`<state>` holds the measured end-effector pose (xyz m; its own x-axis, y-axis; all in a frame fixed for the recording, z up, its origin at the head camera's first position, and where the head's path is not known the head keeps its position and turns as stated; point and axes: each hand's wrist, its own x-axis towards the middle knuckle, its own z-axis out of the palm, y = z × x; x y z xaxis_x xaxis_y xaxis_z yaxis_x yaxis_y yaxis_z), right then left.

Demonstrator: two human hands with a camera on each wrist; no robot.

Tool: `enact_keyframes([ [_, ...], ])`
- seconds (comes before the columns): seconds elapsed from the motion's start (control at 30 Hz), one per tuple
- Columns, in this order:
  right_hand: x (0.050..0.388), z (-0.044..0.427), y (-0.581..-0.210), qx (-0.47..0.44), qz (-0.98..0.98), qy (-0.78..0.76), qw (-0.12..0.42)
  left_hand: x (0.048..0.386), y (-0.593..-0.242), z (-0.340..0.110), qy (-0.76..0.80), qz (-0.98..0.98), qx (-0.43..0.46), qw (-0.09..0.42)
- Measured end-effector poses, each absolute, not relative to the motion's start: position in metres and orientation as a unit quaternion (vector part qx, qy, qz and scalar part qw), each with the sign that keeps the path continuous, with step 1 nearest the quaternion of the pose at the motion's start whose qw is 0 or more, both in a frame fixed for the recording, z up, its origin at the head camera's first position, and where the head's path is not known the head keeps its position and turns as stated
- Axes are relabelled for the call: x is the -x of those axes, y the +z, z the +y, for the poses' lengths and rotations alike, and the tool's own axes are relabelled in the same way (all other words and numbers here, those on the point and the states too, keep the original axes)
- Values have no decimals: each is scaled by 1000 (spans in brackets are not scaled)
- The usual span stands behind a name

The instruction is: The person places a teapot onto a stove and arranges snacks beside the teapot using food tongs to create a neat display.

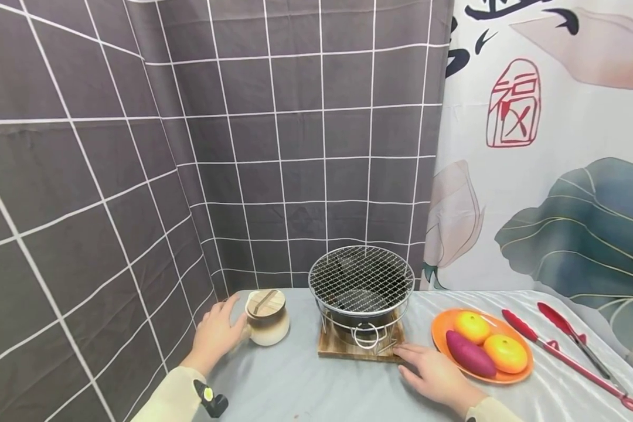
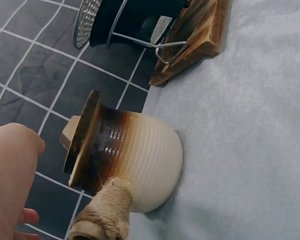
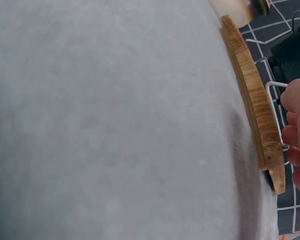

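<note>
Head view: The left hand point(image 1: 218, 328) is positioned left of centre in the lower frame, just beside the ceramic pot point(image 1: 271, 333). Its fingers are released and extended, with the thumb toward the pot. A round wooden lid point(image 1: 277, 300) with a crossbar is seated on the pot. At lower centre, a charcoal grill point(image 1: 352, 320) with a wire mesh grate point(image 1: 361, 275) stands on a wooden board point(image 1: 343, 350). The right hand point(image 1: 435, 373) is at the board's lower right corner, palm down, fingers released and extended; contact with the board cannot be confirmed. At lower right, an orange plate point(image 1: 439, 335) carries a purple sweet potato point(image 1: 470, 353) and two orange citrus fruits point(image 1: 506, 353). Red-tipped tongs point(image 1: 585, 371) lie right of the plate on the tabletop point(image 1: 295, 387).

Left wrist view: The ceramic pot occupies the centre. Its twine-wrapped handle point(image 2: 110, 207) projects toward the bottom edge. The left hand is at the left edge, apart from the lid. The board and grill are at the top.

Right wrist view: The board runs diagonally along the right side. The right hand enters at the right edge, its fingers slightly bent near a wire loop point(image 3: 276, 84). Part of the pot is visible at the top right.
</note>
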<state>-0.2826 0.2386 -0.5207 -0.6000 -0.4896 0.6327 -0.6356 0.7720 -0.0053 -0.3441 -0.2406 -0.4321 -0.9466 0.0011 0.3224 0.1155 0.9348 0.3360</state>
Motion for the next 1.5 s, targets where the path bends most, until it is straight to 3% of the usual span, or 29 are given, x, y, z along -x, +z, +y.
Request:
enact_keyframes([
  [0.6, 286, 236, -548, -298, -875, 204, 324, 350, -444, -239, -176, -976, 22, 125],
  [1.5, 291, 239, -557, -319, -858, 225, 334, 360, -468, -231, -233, -968, -18, 91],
])
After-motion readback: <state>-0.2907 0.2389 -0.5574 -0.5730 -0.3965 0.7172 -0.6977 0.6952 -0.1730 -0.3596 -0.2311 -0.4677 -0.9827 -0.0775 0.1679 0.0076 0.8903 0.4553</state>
